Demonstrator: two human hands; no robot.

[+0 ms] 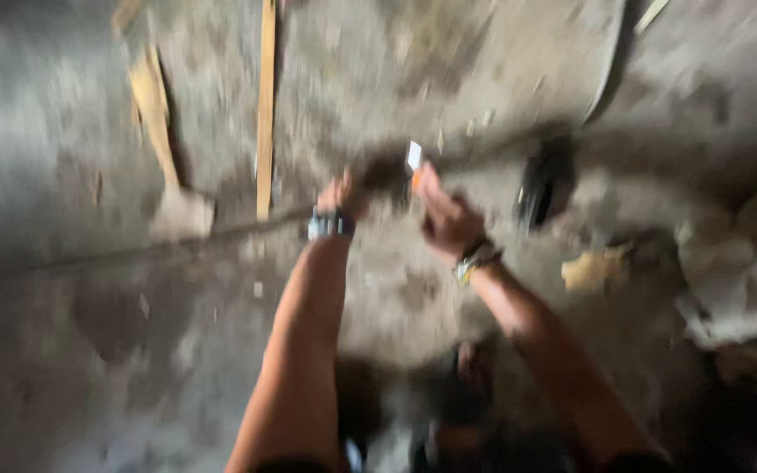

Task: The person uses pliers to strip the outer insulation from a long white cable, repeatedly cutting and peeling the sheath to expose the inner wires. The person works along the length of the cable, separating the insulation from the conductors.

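Observation:
The picture is blurred by motion. My left hand (343, 193), with a watch on the wrist, is closed around the near end of a long thin dark rod or cord (133, 250) that runs off to the left across the dusty ground. My right hand (444, 215), with a bracelet on the wrist, is closed on a small white and orange object (414, 162) held upright. A dark patch lies between the two hands; what it is cannot be made out.
A long wooden strip (265, 105) and a wooden-handled tool (168, 166) lie on the concrete ground at upper left. A dark object (545, 184) sits right of my hands. Pale sacking (738, 271) and a yellowish scrap (593, 267) are at right. My foot (466, 385) is below.

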